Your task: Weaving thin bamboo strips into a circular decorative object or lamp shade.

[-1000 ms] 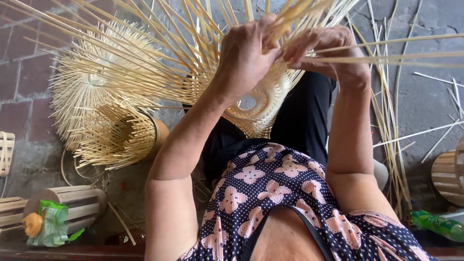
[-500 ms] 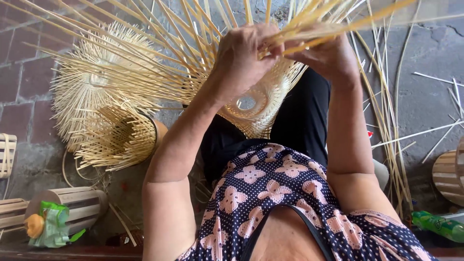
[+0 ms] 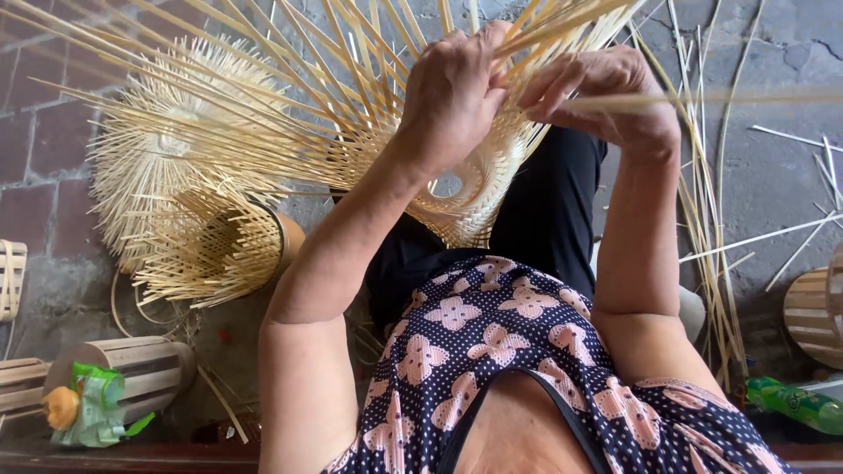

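Note:
A half-woven bamboo basket [image 3: 474, 189] rests on my lap, its pale loose strips [image 3: 290, 79] fanning up and to the left. My left hand [image 3: 452, 92] grips the woven rim and a bunch of strips near the top. My right hand [image 3: 606, 96] sits just right of it, fingers pinching a single long strip [image 3: 702, 98] that runs out to the right. The two hands nearly touch. The basket's lower part is hidden behind my left forearm.
Unfinished bamboo baskets [image 3: 189, 193] with bristling strips lie on the floor at left. Round slatted bamboo frames [image 3: 132, 373] and a green packet [image 3: 92, 408] sit at lower left. Loose strips [image 3: 716, 237] lie at right, with another frame [image 3: 817, 307] and a green bottle [image 3: 795, 404].
Both hands shifted slightly along the basket rim. The strip held by the right hand has swung from slanting upward to lying level, pointing right.

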